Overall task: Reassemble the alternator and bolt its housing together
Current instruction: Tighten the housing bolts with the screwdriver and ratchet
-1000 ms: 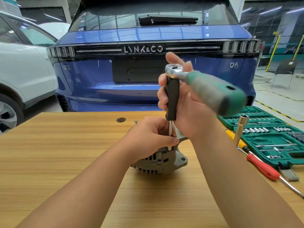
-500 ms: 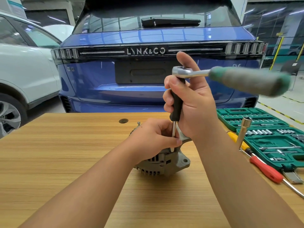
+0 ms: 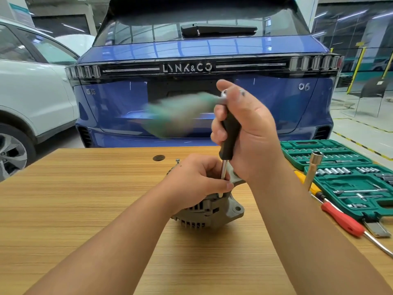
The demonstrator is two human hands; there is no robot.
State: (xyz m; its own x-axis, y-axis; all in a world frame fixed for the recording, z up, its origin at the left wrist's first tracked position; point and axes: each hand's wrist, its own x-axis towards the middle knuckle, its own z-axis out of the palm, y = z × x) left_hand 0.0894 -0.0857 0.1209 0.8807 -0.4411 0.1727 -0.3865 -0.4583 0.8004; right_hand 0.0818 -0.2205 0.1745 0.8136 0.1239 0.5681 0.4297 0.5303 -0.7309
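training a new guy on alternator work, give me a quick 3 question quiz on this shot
1. True or false: the left hand steadies the alternator on the wooden table.
2. What does the right hand grip? A) the red-handled screwdriver B) the black extension handle C) a loose socket
3. Fill in: the open green socket case lies to the ____ of the alternator.

Key
1. True; it also pinches the metal shaft near the housing.
2. B, the black extension handle, upright, with the ratchet's blurred green handle out to the left. The red-handled screwdriver lies untouched on the table.
3. right
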